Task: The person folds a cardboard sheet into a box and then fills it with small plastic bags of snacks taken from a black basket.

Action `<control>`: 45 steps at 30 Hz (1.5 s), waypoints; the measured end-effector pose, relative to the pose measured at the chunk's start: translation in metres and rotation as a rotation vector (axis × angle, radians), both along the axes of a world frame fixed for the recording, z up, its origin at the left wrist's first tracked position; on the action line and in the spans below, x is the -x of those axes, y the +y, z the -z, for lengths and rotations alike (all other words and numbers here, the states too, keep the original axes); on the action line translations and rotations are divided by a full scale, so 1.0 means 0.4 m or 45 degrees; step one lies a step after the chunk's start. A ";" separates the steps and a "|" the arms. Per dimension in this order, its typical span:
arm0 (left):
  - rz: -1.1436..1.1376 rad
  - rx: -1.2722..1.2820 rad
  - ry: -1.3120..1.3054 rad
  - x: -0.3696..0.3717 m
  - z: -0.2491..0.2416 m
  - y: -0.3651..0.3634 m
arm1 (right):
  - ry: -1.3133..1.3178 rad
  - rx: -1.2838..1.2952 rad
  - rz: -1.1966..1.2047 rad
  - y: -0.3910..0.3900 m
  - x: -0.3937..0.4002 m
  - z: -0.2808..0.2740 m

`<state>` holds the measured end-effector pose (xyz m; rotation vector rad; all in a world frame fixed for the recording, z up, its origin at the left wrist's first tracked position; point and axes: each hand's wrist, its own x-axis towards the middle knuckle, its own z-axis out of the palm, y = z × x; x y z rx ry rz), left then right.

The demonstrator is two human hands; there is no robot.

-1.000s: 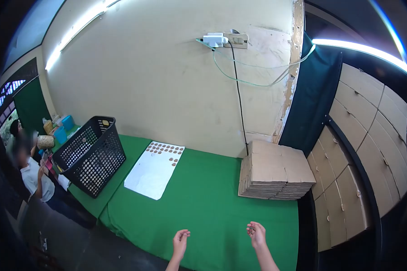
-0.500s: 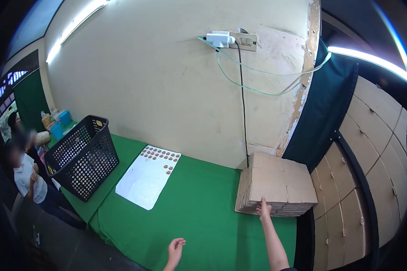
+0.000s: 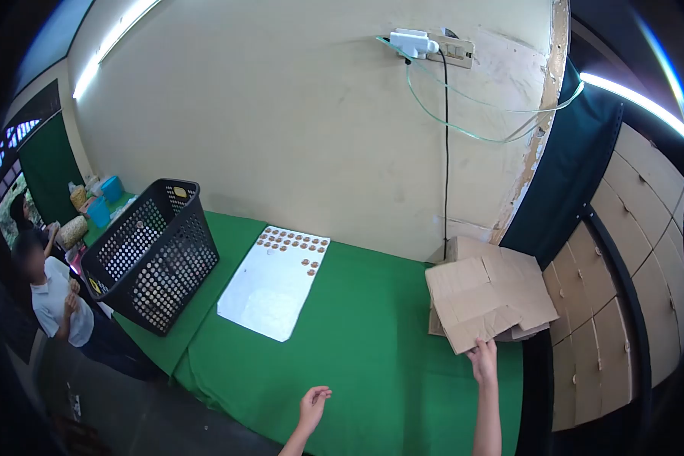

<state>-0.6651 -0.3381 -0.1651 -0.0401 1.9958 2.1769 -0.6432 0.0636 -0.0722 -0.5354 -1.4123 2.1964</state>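
My right hand [image 3: 482, 361] is closed on the near edge of a flat folded cardboard box [image 3: 463, 292]. That piece is lifted and tilted above the stack of flattened cardboard boxes [image 3: 536, 289] at the table's right end. The hand covers part of its near edge. My left hand [image 3: 312, 410] hovers over the front of the green-covered table [image 3: 365, 319], holding nothing, its fingers loosely bent and a little apart. A white sheet [image 3: 258, 296] with several small brown round stickers along its top and right lies beyond the left hand.
A black perforated basket [image 3: 171, 285] stands on the table's left part. Brown cardboard boxes [image 3: 577, 327] are stacked along the right side. Cables hang from a wall socket [image 3: 452, 52]. Two people [image 3: 61, 304] are at the far left, by blue containers [image 3: 99, 211].
My right hand has taken hold of the top cardboard piece and pulled it up and toward me, off line with the stack. The view has shifted slightly, and the left hand stays free.
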 end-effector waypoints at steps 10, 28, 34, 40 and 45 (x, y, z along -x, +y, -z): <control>0.215 -0.089 0.035 0.166 -0.071 -0.241 | -0.299 -0.424 -0.006 -0.447 -0.024 -0.125; 0.657 0.130 0.316 0.164 -0.260 -0.252 | -0.374 -0.827 -0.360 -0.995 -0.008 -0.104; 0.691 0.056 0.169 0.156 -0.292 -0.275 | -0.175 -0.510 -0.502 -1.009 -0.005 -0.072; 0.609 -0.299 -0.211 0.159 -0.331 -0.296 | -0.450 -0.048 -0.677 -0.989 0.011 -0.113; 0.482 -0.538 -0.409 0.194 -0.276 -0.315 | -0.377 -0.118 -0.656 -0.935 0.022 -0.065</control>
